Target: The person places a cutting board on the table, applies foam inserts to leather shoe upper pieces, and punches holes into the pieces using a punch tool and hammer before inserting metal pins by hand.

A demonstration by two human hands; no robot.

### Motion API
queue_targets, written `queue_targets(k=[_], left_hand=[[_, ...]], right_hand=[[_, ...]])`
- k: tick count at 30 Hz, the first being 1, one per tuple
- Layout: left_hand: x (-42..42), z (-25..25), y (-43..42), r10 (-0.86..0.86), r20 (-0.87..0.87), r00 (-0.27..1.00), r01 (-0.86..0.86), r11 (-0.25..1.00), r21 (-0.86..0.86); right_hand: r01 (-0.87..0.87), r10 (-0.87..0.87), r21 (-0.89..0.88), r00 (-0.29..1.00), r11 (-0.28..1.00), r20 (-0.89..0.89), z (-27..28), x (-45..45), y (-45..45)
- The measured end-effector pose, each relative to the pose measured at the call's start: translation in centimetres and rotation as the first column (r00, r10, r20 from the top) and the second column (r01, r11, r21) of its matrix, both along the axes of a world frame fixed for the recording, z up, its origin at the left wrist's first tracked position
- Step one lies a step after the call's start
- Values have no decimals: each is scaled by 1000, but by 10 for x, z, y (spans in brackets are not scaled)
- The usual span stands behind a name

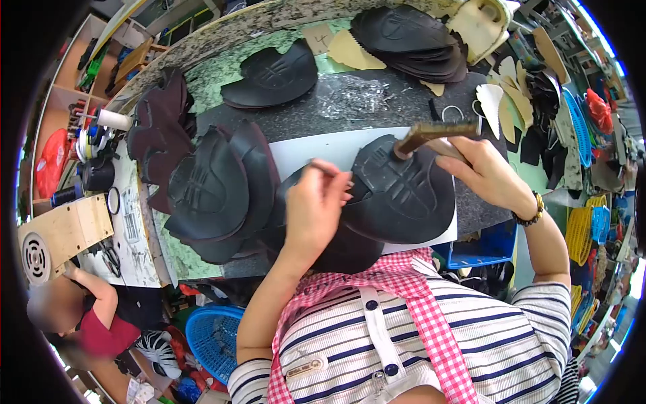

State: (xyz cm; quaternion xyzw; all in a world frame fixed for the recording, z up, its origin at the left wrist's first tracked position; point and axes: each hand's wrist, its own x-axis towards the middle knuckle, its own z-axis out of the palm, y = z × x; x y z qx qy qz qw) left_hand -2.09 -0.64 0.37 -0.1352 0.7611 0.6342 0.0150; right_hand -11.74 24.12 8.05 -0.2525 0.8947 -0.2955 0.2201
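A hammer (441, 135) is in my right hand (491, 174), with my fingers wrapped round its handle. Its head is at the upper edge of a black leather shoe upper piece (404, 195) with embossed lines; whether it touches the leather I cannot tell. My left hand (313, 214) is just left of that piece, its fingers curled together and slightly blurred. What they hold, if anything, I cannot make out. Under the leather lies a white board (313, 149). Several more black upper pieces (208, 192) overlap in a pile to the left of my left hand.
Behind the work are a black upper piece (279, 74), crumpled clear plastic (353, 94) and a stack of black pieces (410, 40). Scissors (452, 111) lie at the right. A blue crate (481, 250) and blue basket (212, 343) stand below. Another person (101, 316) sits at left.
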Motion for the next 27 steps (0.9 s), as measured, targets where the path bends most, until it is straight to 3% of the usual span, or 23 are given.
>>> queue_targets(k=[1,7,11,14,20,21,23,25,26,27], left_hand=[[-8,-1,8,-119,51,992,122,991,-55],[-40,-4,40,-147,28,989,146,988,57],[-48,-6,43,-70,-87,994,74,997,36],[-53,-20,52,-24,-77,997,31,995,94],[-52,-19,52,-72,-51,996,73,997,24],[-53,-17,53,-81,-86,993,79,997,-27],[-53,-15,57,-108,-148,983,90,988,-127],[-50,-18,56,-297,-342,891,80,847,-526],[-49,-18,57,-410,-400,820,25,724,-690],[-51,-17,65,-351,-421,836,37,803,-594]], right_hand=[[-5,5,2,1000,1000,-8,-3,3,9],[7,-9,51,999,999,42,3,10,26],[-63,64,32,997,998,-42,-19,8,38],[-85,87,127,996,988,-15,-10,5,37],[-66,62,-23,989,998,-135,-2,-7,38],[-63,7,-206,965,976,-261,0,-8,35],[-59,-122,-411,908,910,-401,37,0,22],[-203,-59,-416,842,886,-536,46,0,13],[-223,86,-251,883,942,-462,37,-2,16],[-270,226,-72,902,960,-368,27,-3,18]])
